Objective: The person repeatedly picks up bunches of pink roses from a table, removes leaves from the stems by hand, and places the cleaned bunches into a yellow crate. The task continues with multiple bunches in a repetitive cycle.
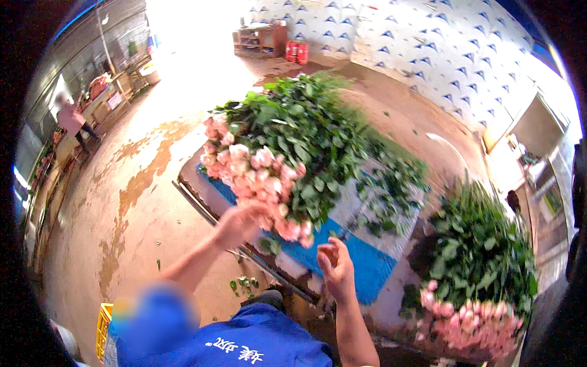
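Note:
My left hand (240, 225) reaches to the front edge of a large pile of pink roses (257, 172) and touches the blooms. Its fingers are blurred and partly lost among the petals, so its grip is unclear. The roses lie with their heads towards the left and front, leafy green stems (298, 124) stretching away behind. Over the blue sheet (362, 261) on the table, my right hand (337, 268) is raised with thumb and fingers apart, apparently holding nothing. A small green leaf piece shows by its fingertips. Loose leafy stems (385, 202) lie farther right on the table.
Another heap of pink roses (477, 321) lies to the right. Leaf scraps (245, 285) litter the floor at the table's front edge (270, 270). A yellow crate (104, 332) stands lower left. A person (72, 117) is far left. Red fire extinguishers (297, 52) stand by a cabinet (261, 40).

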Motion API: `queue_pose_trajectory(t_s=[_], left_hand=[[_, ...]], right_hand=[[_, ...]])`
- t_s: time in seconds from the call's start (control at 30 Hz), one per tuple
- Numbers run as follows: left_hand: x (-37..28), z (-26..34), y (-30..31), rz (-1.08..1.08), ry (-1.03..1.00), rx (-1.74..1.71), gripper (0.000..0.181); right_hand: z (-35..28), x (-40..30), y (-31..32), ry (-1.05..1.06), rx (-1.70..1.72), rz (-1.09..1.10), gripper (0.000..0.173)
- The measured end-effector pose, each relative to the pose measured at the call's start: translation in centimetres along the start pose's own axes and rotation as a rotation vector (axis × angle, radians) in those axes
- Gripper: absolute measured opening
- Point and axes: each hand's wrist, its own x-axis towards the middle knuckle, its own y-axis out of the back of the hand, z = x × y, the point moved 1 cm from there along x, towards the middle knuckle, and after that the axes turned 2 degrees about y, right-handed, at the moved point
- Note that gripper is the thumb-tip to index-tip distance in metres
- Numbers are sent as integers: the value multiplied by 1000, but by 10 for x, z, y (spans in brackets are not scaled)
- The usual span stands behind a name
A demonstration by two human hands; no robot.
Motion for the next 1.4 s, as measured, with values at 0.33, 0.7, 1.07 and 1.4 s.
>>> queue_pose_trajectory(t_s=[0.33,0.7,1.07,1.4], left_hand=[[153,-64,180,437,102,599,36],[242,-163,216,172,675,870,84],[218,-152,224,-148,743,806,86],[198,-147,213,-198,1123,148,73]], right_hand=[[7,144,-71,78,104,-108,43],[-8,219,-125,-100,49,-243,49],[24,214,-164,-428,64,-412,30],[42,207,-198,-114,99,-307,33]])
